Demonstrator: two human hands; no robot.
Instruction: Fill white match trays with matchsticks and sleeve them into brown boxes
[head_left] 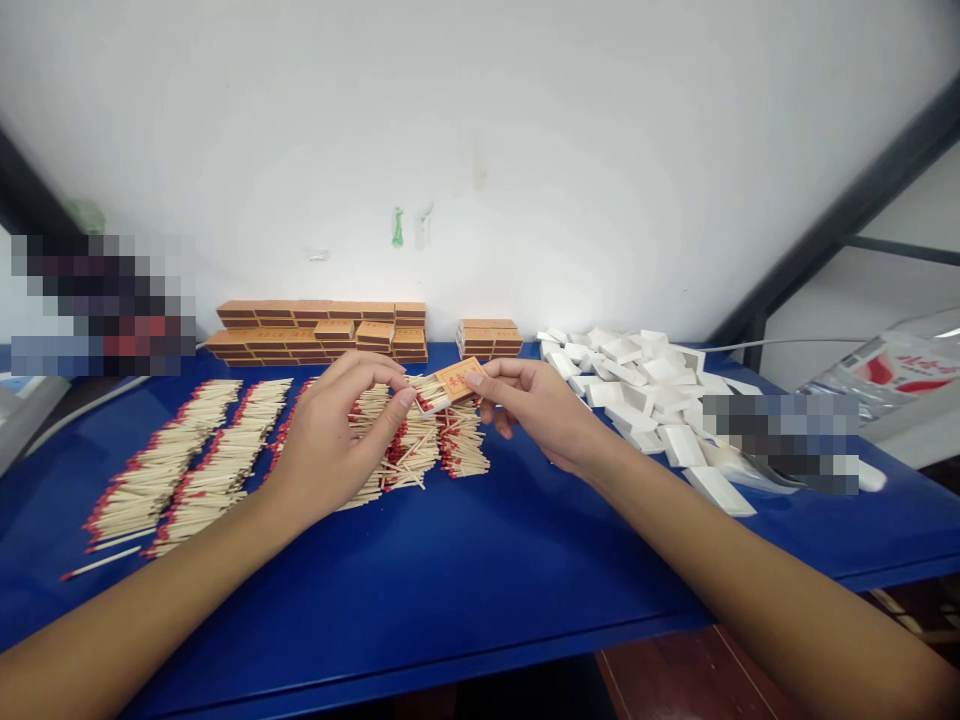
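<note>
From held matchbox (452, 383): open lane over desk (480, 580) at 6 o'clock; match rows (229, 450) block 8, stacked boxes (277, 338) 10, white trays (649, 375) 3.

Orange matchbox sleeve (460, 378) | white tray (433, 408), partly out, seemingly full | red-tipped matches (427, 389) inside | aloft, slanted

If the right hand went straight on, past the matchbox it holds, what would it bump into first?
Most likely the left hand, at the opposite end of the matchbox, though exact depth is hard to judge.
</note>
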